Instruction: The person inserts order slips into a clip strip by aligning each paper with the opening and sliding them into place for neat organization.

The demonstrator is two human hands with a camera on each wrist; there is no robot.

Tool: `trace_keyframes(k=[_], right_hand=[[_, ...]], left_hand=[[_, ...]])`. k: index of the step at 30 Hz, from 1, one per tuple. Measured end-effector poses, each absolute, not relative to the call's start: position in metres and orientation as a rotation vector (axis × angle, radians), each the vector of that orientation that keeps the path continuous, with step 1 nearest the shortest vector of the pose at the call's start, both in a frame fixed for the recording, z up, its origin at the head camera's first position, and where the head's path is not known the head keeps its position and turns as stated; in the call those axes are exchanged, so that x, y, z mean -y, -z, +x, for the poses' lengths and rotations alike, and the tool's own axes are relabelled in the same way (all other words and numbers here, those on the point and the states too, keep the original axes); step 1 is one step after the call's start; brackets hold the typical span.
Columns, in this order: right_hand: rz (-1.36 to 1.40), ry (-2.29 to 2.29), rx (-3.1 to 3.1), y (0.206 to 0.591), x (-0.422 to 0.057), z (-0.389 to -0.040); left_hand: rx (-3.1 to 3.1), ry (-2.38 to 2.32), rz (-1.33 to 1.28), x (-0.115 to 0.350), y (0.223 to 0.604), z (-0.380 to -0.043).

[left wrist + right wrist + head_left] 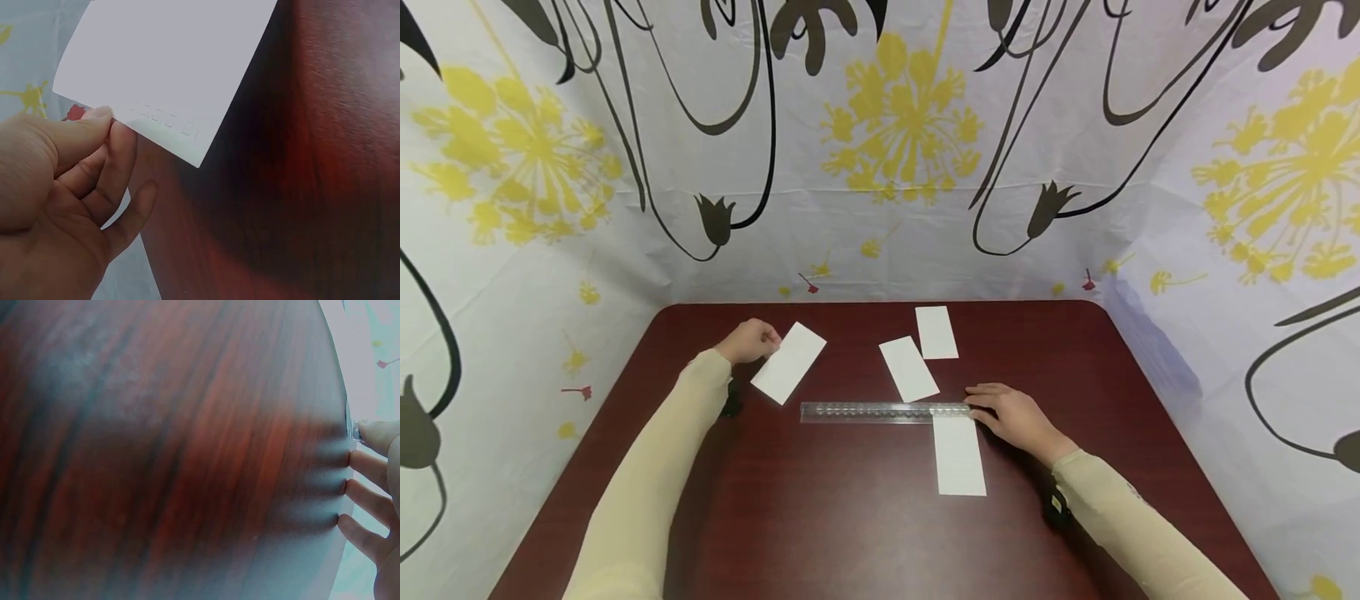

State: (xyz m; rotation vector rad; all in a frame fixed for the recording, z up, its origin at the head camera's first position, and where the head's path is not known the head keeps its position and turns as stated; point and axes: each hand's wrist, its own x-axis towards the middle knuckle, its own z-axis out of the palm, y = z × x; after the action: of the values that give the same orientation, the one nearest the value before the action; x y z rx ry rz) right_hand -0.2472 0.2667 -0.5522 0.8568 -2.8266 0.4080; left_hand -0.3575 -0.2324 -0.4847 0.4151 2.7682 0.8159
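My left hand (748, 341) pinches a white paper card (789, 363) by its edge between thumb and index finger at the far left of the table. The left wrist view shows a faint row of small square marks near the held edge of this card. My right hand (1018, 421) rests on the table, fingers extended, its thumb at the right end of a clear plastic ruler-like strip (865, 412). A row of small rounded shapes runs along the strip. Under its right end lies the top of another white card (960, 458). In the right wrist view, fingertips (354, 487) touch the tabletop.
Two more white cards, a middle one (909, 369) and a farther one (937, 332), lie beyond the strip. The dark red wooden table (820, 517) has rounded far corners. Patterned fabric (880, 233) hangs close behind it and along both sides.
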Motion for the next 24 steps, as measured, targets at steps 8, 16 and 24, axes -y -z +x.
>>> trace_keyframes(k=[8, 16, 24], right_hand=[[0.859, -0.413, 2.822, 0.552, -0.267, -0.248], [0.851, -0.433, 2.799, 0.553, -0.267, -0.248], [0.855, -0.436, 2.799, 0.553, -0.266, -0.247]], left_hand=[[-2.724, -0.886, 0.340, 0.246, 0.487, -0.336], [-2.675, -0.964, 0.337, 0.256, 0.486, -0.318], [-2.620, -1.081, 0.243, 0.262, 0.489, -0.299]])
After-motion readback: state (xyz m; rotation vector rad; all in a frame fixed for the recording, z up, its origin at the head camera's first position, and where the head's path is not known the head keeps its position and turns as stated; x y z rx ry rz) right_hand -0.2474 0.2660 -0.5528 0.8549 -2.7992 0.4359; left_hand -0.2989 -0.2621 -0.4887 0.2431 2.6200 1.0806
